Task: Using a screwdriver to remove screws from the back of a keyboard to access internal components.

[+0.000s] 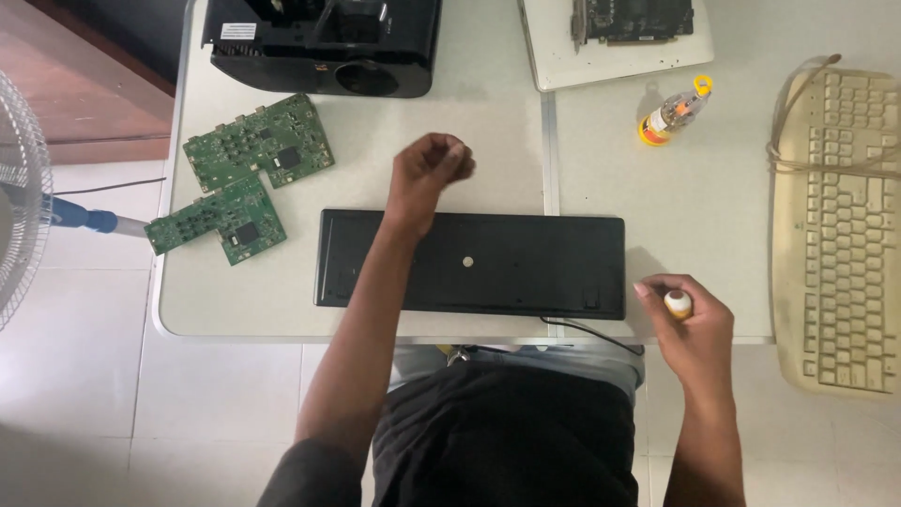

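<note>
Two hands are out. The left hand [430, 169] is curled in a fist above the black keyboard [469, 264], which lies face down on the worktop [488, 131]. The right hand [690, 324] grips a small yellow-capped thing [678, 303] just beside the keyboard.

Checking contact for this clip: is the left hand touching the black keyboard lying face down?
Cannot tell. In the head view the left hand is a closed fist beyond the black keyboard; its forearm crosses over it, height unclear.
</note>
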